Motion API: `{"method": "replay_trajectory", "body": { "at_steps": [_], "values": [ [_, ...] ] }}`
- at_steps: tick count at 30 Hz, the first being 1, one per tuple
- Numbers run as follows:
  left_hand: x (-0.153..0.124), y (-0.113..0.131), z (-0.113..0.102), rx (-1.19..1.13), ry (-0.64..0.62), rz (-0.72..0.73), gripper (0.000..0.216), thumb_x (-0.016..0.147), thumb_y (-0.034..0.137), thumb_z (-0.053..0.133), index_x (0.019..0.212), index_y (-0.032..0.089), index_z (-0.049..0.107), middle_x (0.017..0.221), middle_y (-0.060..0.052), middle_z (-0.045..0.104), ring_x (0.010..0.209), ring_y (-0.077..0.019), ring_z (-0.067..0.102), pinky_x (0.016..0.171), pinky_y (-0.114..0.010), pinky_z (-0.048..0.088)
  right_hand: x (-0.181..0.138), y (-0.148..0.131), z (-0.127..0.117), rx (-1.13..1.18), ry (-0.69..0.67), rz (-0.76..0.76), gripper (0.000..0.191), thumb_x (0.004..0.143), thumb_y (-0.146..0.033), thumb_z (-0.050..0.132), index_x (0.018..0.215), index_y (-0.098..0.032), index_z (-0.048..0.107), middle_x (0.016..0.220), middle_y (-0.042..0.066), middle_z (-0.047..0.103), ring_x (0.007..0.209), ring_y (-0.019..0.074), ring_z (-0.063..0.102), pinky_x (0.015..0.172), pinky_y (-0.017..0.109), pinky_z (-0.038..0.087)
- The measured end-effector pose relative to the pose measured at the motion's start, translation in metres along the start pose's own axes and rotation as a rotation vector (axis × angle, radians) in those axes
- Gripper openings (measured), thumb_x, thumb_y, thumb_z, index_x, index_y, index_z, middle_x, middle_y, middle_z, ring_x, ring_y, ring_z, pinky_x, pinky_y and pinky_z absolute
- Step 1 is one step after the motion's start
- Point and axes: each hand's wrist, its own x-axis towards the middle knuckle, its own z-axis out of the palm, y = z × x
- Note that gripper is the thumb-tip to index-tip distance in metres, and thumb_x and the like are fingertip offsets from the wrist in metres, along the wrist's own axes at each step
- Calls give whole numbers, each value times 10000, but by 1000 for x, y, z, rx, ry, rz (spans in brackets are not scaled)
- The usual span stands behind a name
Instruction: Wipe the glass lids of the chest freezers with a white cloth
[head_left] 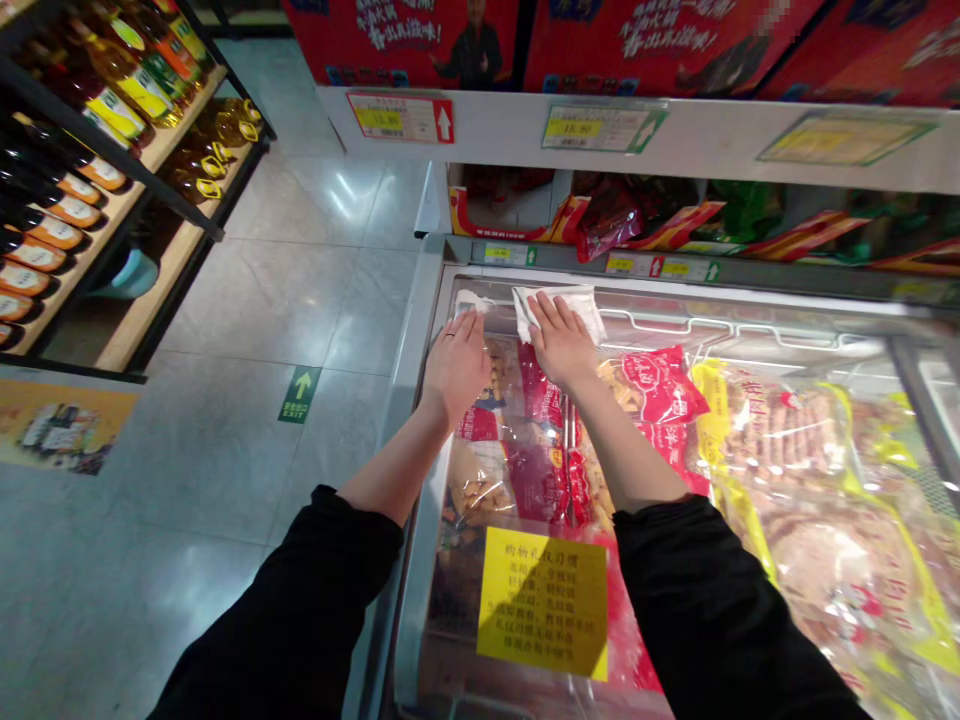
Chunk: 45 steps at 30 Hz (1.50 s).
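Both my hands rest on the clear lid (540, 600) of a chest freezer, near its far left corner. My right hand (561, 342) lies flat with its fingers spread on a white folded cloth (589, 302). To the left of it, my left hand (456, 365) lies flat, fingers stretched forward, over a second white cloth (472, 299), mostly hidden beneath it. Under the lid are red frozen food bags (652, 385) and yellow-edged bags of sliced meat (795, 425). A yellow notice (544, 603) is stuck on the lid's near part.
Behind the freezer, a shelf (495, 130) with price tags carries red boxes (405, 40); packaged goods (615, 215) stand below it. Bottles (52, 200) fill a rack at the left. A green exit sign (300, 394) is on the tiled floor (247, 300).
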Motion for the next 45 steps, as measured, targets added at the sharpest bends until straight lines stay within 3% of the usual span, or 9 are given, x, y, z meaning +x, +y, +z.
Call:
{"method": "replay_trajectory", "body": {
  "at_steps": [5,10,18,22,26,32,38,42,45],
  "values": [
    [-3,2,-2,-13,32,-20,568,1004,107,452,1562,13,507,1663,-193,531,1576,-262,474,1332,-417,356,-18,2,3,47,50,60,644,1091,-341,267,1720,-227,345,1800,-1,304,1679,266,247,1373,540,240],
    [-6,3,0,-45,96,-113,524,1047,151,455,1534,-26,530,1638,-248,539,1570,-288,485,1322,-430,380,-34,-10,11,60,63,-1,627,1104,-339,267,1708,-213,374,1786,16,338,1670,285,275,1361,564,273],
    [-6,2,0,-78,110,-155,529,1002,83,467,1521,51,562,1624,-197,575,1551,-255,512,1310,-415,405,14,-29,16,85,39,-180,583,1124,-346,319,1688,-236,417,1759,8,403,1653,266,320,1360,524,291],
    [-7,2,0,-80,106,-150,518,1010,92,471,1514,18,561,1620,-213,575,1552,-264,508,1317,-409,391,24,-22,13,77,70,-123,589,1106,-292,349,1689,-248,416,1756,14,410,1647,270,336,1351,535,315],
    [-7,2,-1,-104,105,-148,520,1006,86,481,1516,10,556,1620,-227,569,1554,-277,506,1312,-435,402,3,-18,12,65,108,17,593,1107,-273,315,1687,-204,418,1763,39,397,1656,286,314,1352,534,308],
    [-5,2,-1,-128,79,-165,540,998,86,482,1530,26,544,1646,-232,537,1577,-275,477,1308,-442,404,-30,-38,16,47,46,-48,600,1108,-300,328,1696,-201,397,1777,36,362,1669,288,275,1352,531,299],
    [-4,2,-1,-112,70,-171,552,1007,93,454,1548,7,523,1640,-219,549,1577,-264,477,1314,-403,393,11,-56,15,101,-3,-148,594,1102,-306,331,1683,-221,425,1770,39,379,1659,274,307,1345,543,309],
    [-6,2,-1,-104,78,-168,552,1012,102,448,1554,24,519,1655,-209,536,1585,-250,466,1313,-395,394,39,-57,13,142,12,-92,588,1102,-323,333,1675,-241,439,1772,26,377,1655,268,316,1351,544,293],
    [-6,1,0,-108,78,-179,552,1009,100,445,1549,16,520,1656,-216,531,1581,-256,471,1311,-400,399,36,-57,14,153,22,-40,594,1100,-318,326,1673,-205,439,1771,39,380,1660,269,304,1357,530,279]
  ]
}}
